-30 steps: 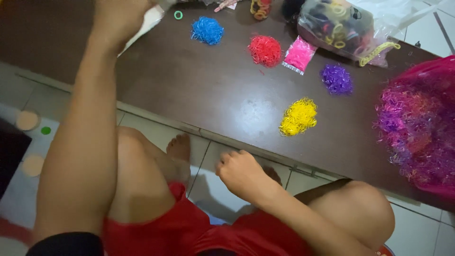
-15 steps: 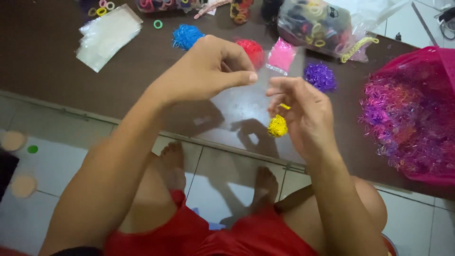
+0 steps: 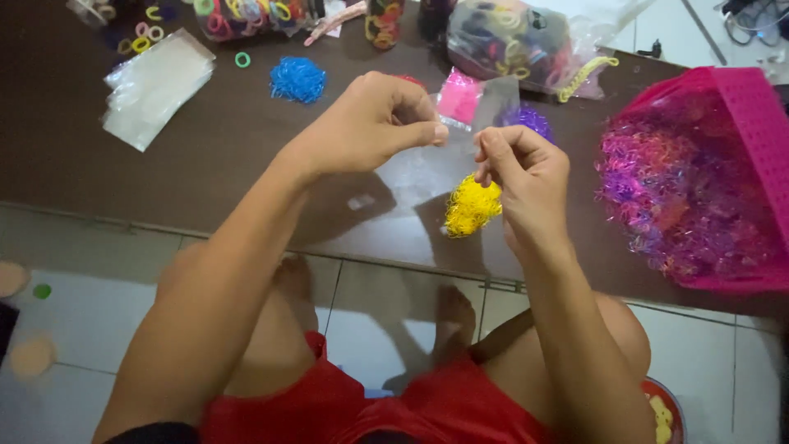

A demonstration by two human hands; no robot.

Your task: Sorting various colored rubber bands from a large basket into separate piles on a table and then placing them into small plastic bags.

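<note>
Clear plastic bag (image 3: 427, 168) hangs above the dark desk (image 3: 205, 177), pinched at its top between the left hand (image 3: 370, 123) and the right hand (image 3: 526, 177), both sets of fingers closed on it. Just beneath lies a yellow pile of small bands (image 3: 471, 205); blue bands (image 3: 297, 80) and a pink basket (image 3: 740, 107) sit farther off.

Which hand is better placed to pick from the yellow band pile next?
Probably the right hand: it hangs directly over the yellow pile, its fingers pinched just above it. The left hand is higher and further left, curled with the thumb out toward the right hand; both seem to pinch a small clear bag.
</note>
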